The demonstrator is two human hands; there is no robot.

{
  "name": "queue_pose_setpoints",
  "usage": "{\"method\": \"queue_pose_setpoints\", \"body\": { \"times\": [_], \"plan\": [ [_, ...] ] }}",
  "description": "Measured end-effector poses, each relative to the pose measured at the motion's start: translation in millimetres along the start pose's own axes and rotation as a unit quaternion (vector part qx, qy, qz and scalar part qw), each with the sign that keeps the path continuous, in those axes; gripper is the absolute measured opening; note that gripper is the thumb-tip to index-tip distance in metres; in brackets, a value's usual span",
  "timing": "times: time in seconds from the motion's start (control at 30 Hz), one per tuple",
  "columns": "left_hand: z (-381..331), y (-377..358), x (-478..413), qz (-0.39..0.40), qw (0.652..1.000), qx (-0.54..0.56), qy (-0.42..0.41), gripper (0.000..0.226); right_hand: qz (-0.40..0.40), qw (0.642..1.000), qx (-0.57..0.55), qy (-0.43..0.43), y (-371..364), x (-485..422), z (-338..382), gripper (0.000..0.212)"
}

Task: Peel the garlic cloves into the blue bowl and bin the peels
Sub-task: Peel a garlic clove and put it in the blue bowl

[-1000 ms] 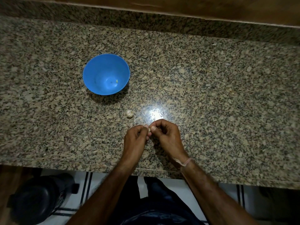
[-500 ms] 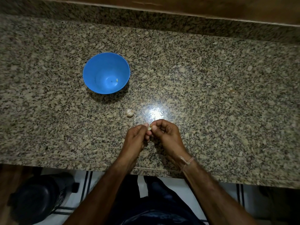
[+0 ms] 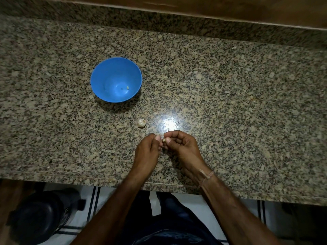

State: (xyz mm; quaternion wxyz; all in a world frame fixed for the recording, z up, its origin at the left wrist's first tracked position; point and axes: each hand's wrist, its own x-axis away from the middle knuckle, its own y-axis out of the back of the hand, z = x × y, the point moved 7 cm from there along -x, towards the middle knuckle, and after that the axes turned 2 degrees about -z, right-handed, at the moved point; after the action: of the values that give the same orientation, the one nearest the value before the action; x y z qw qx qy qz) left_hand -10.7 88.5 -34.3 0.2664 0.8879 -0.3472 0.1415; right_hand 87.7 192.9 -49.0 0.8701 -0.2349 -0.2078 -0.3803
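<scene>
Between the fingertips of both hands, over the near part of the worktop [image 3: 230, 106], a small pale garlic clove [image 3: 164, 139] was held. Only a sliver of it showed, and whether any skin was on it could not be told. The left hand [image 3: 147, 152] kept a narrow grip: thumb and forefinger pinched the clove's left side, and the other fingers were curled under. The right hand [image 3: 184, 147] kept an equally narrow grip: thumb and forefinger pinched the clove's right side, and the remaining fingers were curled toward the palm. The two hands met at the fingertips. A thin pale thread [image 3: 207, 177] circled the right wrist.

Just beyond the left hand, and apart from it, a whitish, ridged piece of garlic [image 3: 141, 123] lay on the worktop. A bright glare [image 3: 169, 123] sat on the stone at its right.

Farther back and to the left, the blue bowl [image 3: 100, 75] stood upright, well apart from both hands. One small pale piece [image 3: 127, 87] lay on its floor near the right wall. It was too small to identify.

The worktop was speckled granite. A raised strip [image 3: 123, 16] of the same stone ran along its far edge, with brown wood behind it. Below the near edge, a white floor [image 3: 83, 218] with dark stripes was visible. A dark rounded object [image 3: 39, 221] stood on it at the lower left.
</scene>
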Motion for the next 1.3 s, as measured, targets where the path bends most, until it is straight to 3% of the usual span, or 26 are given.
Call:
{"method": "queue_pose_setpoints", "body": {
  "times": [0.1, 0.2, 0.3, 0.4, 0.47, 0.53, 0.77, 0.93, 1.0, 1.1, 1.3],
  "plan": [
    [-3.9, 5.0, 1.6, -0.033, 0.998, -0.046, -0.022, 0.008, -0.007, 1.0, 0.007, -0.002, -0.2, 2.5, 1.5, 0.011],
    [-7.9, 17.0, 6.4, -0.091, 0.99, -0.106, -0.033, 0.013, -0.028, 1.0, -0.002, -0.008, 2.2, 4.1, 3.3, 0.009],
    [-10.1, 21.4, 7.9, -0.099, 0.984, -0.135, -0.063, 0.007, -0.043, 0.999, 0.004, -0.008, 3.3, 3.4, 5.1, 0.009],
    [-11.8, 24.7, 8.0, -0.105, 0.983, -0.123, -0.084, 0.021, -0.041, 0.999, 0.022, -0.007, 0.9, 2.8, 5.0, 0.011],
    [-14.2, 27.1, 7.9, -0.115, 0.977, -0.145, -0.107, 0.009, -0.041, 0.999, 0.035, -0.005, -1.8, 2.6, 4.7, 0.01],
    [-13.9, 30.0, 7.6, -0.123, 0.97, -0.172, -0.12, 0.018, -0.046, 0.998, 0.036, -0.007, -4.8, 1.8, 4.4, 0.007],
    [-14.2, 37.1, -0.4, -0.07, 0.987, -0.076, -0.125, 0.009, -0.058, 0.998, 0.022, -0.006, -21.8, 0.3, -1.5, 0.009],
    [-5.5, 49.5, -8.8, -0.054, 0.992, -0.062, -0.097, 0.011, -0.056, 0.995, 0.076, 0.027, -24.8, -1.1, 4.7, 0.009],
    [1.6, 65.0, -10.7, -0.077, 0.99, -0.056, -0.101, 0.008, -0.081, 0.982, 0.156, 0.065, -17.8, -1.2, 11.0, 0.015],
    [17.5, 88.7, -14.9, -0.109, 0.986, -0.074, -0.104, 0.006, -0.109, 0.963, 0.225, 0.101, -6.6, -0.7, 13.6, 0.022],
    [19.2, 85.0, -10.5, -0.095, 0.973, -0.133, -0.16, 0.025, -0.131, 0.957, 0.228, 0.121, 3.7, 8.3, 10.2, 0.031]
  ]
}}
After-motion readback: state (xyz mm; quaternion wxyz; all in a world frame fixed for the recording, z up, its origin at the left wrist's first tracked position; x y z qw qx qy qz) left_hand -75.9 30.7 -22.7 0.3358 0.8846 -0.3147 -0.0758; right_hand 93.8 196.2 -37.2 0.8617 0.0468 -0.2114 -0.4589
